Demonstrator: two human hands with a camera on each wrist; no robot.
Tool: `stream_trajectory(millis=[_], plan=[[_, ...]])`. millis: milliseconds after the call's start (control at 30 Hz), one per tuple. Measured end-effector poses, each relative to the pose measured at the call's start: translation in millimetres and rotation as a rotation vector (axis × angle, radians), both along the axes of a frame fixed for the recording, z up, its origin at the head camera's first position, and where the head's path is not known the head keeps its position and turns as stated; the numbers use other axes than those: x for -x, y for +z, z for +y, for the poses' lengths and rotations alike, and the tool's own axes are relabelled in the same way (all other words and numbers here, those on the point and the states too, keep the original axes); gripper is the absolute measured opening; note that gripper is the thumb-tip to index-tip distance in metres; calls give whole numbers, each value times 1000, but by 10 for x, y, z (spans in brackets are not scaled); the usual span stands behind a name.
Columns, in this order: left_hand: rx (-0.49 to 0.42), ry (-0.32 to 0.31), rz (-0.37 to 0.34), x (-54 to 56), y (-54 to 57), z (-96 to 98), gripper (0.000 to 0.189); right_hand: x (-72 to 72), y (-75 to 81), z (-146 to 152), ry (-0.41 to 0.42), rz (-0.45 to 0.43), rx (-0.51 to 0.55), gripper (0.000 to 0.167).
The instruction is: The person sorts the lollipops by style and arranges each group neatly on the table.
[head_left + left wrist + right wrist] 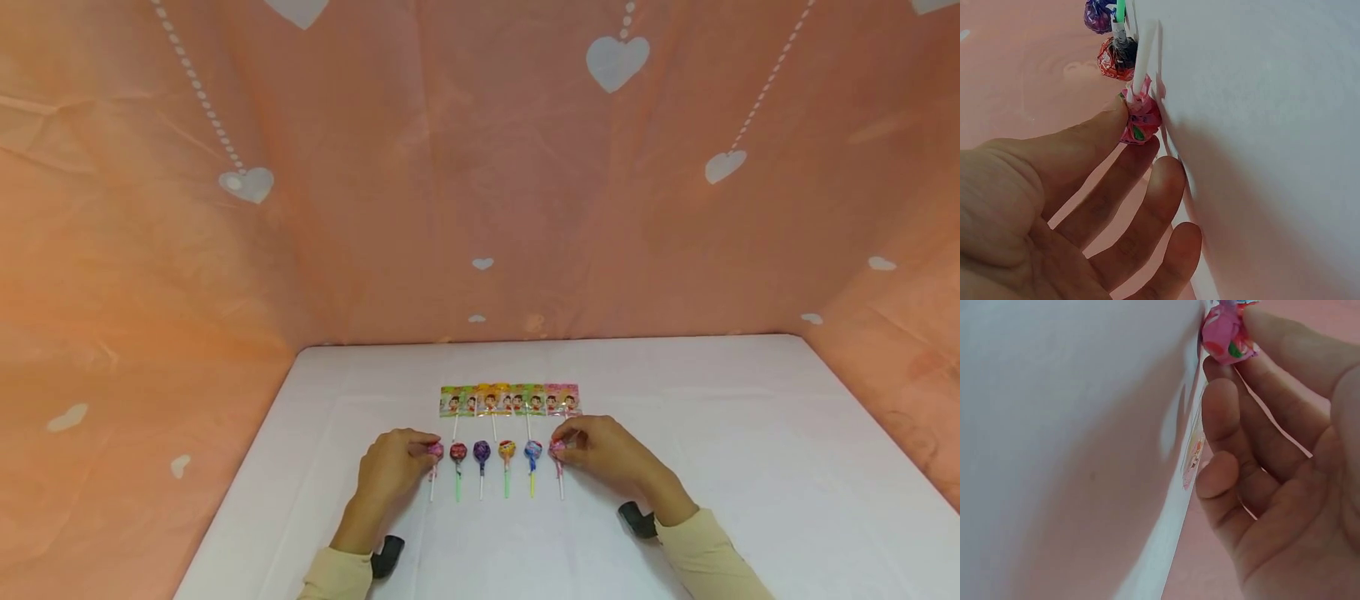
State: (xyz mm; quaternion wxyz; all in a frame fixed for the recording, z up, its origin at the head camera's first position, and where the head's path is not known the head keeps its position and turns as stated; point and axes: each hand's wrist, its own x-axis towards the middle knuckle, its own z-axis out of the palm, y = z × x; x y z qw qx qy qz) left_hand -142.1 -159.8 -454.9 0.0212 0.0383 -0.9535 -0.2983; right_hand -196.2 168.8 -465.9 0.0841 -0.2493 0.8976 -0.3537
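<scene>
A row of wrapped lollipops lies on the white table, sticks pointing toward me. At its left end my left hand (392,463) pinches the head of a pink lollipop (1142,119) between thumb and fingers. My right hand (603,450) likewise pinches a pink lollipop (1225,336) by its head at the right end. Between them lie a red lollipop (458,452), a purple one (482,451), a yellow one (507,450) and a blue one (533,450). Fingers partly cover both pink heads in the head view.
Behind the row, flat-packed lollipops in green (453,402), orange (493,400) and pink (562,399) wrappers lie side by side and overlap, with white sticks toward me. An orange cloth with white hearts (617,63) rises behind the table (720,433) and along its sides.
</scene>
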Motion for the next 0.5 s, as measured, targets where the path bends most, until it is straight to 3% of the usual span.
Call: stream_trajectory(millis=[333, 500], plan=[[10, 5, -1, -12, 13, -20, 28, -5, 55, 87, -79, -5, -66, 18], [-6, 23, -45, -5, 106, -146, 33, 82, 164, 393, -106, 111, -93, 18]])
